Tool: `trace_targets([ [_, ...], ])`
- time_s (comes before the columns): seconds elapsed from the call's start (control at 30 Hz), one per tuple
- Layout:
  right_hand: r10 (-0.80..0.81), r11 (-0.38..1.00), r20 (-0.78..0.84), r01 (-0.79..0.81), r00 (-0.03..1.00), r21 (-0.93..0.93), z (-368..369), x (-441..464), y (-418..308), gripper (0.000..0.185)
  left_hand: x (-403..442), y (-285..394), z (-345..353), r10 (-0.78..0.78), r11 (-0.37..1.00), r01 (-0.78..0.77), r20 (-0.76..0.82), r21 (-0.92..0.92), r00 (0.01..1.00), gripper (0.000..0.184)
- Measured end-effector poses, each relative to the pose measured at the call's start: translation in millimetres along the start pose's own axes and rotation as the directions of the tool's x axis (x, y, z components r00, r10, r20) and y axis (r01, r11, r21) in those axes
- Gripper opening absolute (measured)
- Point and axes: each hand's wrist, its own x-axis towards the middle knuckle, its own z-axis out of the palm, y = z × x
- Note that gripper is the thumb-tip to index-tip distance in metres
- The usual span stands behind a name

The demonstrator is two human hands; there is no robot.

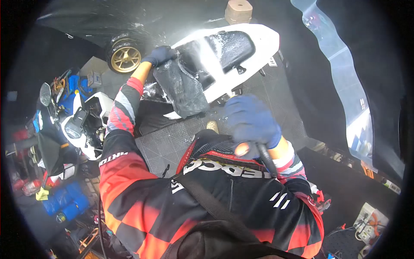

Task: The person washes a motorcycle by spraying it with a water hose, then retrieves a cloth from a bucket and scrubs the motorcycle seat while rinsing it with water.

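My left hand [159,56], in a dark blue glove, is closed on the upper edge of a dark, wet-looking mat [181,88], which lies over the near end of a white and black vehicle body panel [265,41]. In a blue glove, my right hand [252,121] wraps round a black spray gun [266,159]. From its nozzle a white spray fans up across the panel's black part. White foam or water spots the black surface.
Beyond my left hand stands a wheel with a gold rim [125,58]. A white motorcycle front [84,125] and blue containers [67,200] are at the left. A tan block [238,11] sits behind the panel. Clear plastic sheeting [340,73] hangs at the right.
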Motion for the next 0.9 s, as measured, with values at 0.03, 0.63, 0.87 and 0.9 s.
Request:
trace_targets([
  [0.03, -0.009, 1.0, -0.012, 0.009, 1.0, -0.006, -10, -10, -5, 0.052, -1, 20, -22, 0.012, 0.999, -0.01, 0.067, -0.04, 0.998, 0.054],
  [0.63, -0.076, 0.997, -0.094, 0.077, 0.993, 0.005, -75, -96, -78, 0.034, -46, 195, -231, -0.095, 0.76, -0.41, -0.711, -0.504, 0.697, 0.036],
  [0.87, -0.214, 0.975, 0.064, 0.209, 0.975, 0.071, -64, -62, -58, 0.029, -63, 83, 52, -0.582, 0.786, -0.08, -0.778, -0.613, 0.239, 0.047],
  [0.9, -0.225, 0.973, 0.083, 0.219, 0.971, 0.075, -55, -55, -50, 0.029, -72, 99, 101, -0.739, 0.648, -0.065, -0.648, -0.759, 0.185, 0.049],
])
